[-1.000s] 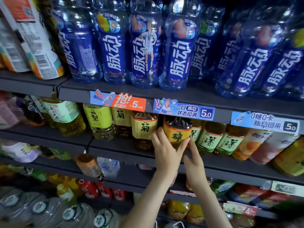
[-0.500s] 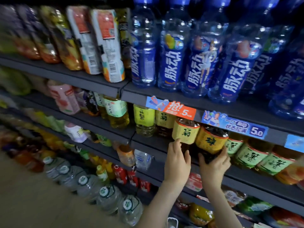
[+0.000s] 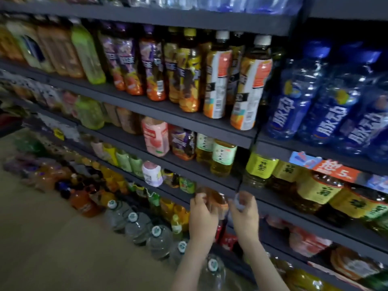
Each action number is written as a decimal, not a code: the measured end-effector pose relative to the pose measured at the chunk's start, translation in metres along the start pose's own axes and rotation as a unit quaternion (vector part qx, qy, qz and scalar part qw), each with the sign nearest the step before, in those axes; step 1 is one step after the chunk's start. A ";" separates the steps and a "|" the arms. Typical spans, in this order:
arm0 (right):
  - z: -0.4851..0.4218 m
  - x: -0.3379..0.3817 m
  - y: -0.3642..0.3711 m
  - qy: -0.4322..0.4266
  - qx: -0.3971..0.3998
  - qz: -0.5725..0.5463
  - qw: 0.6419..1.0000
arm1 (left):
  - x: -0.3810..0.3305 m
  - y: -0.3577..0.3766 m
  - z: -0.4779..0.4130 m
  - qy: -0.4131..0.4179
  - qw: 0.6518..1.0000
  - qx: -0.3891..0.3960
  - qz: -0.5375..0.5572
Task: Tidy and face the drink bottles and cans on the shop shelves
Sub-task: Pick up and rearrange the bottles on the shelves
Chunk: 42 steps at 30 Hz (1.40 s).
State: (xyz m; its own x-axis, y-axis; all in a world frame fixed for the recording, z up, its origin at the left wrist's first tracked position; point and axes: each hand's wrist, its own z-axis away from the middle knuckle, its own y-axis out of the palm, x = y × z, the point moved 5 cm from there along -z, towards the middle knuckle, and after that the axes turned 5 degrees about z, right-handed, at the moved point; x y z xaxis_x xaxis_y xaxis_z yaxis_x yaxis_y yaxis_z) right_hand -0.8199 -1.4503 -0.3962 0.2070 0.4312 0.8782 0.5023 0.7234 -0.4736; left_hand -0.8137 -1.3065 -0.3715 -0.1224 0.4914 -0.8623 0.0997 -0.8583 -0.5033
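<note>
My left hand [image 3: 201, 217] grips an orange-brown drink bottle [image 3: 216, 199] at the front of a low shelf [image 3: 294, 222]. Right beside it my right hand [image 3: 246, 215] curls round a small clear bottle [image 3: 240, 203]; motion blur hides its label. Both bottles stand just below the row of yellow-labelled tea bottles [image 3: 315, 190]. Blue sports-drink bottles [image 3: 327, 114] fill the shelf above those.
Juice bottles [image 3: 218, 80] line the upper left shelf, two with their back labels outward. Pale tea bottles [image 3: 222, 157] stand one shelf lower. Large water jugs [image 3: 155, 236] sit on the floor below my hands, and bare floor [image 3: 52, 248] lies to the left.
The view has swung left and down. Both hands have left the yellow-labelled tea bottles and dropped one shelf lower, where they now hold an orange-brown bottle and a clear one.
</note>
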 end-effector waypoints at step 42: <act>-0.075 0.176 0.355 0.111 -0.164 -0.002 0.980 | 0.082 -0.189 -0.354 0.134 0.964 0.228 -0.002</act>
State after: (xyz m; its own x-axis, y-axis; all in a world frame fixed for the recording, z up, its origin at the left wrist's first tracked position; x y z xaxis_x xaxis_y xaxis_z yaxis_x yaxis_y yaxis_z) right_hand -0.5421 -1.1579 -0.4045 0.3637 0.2750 0.8900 0.7387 0.4969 -0.4554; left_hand -0.4928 -1.0520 -0.3671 0.1447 0.4632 -0.8744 -0.3516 -0.8019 -0.4830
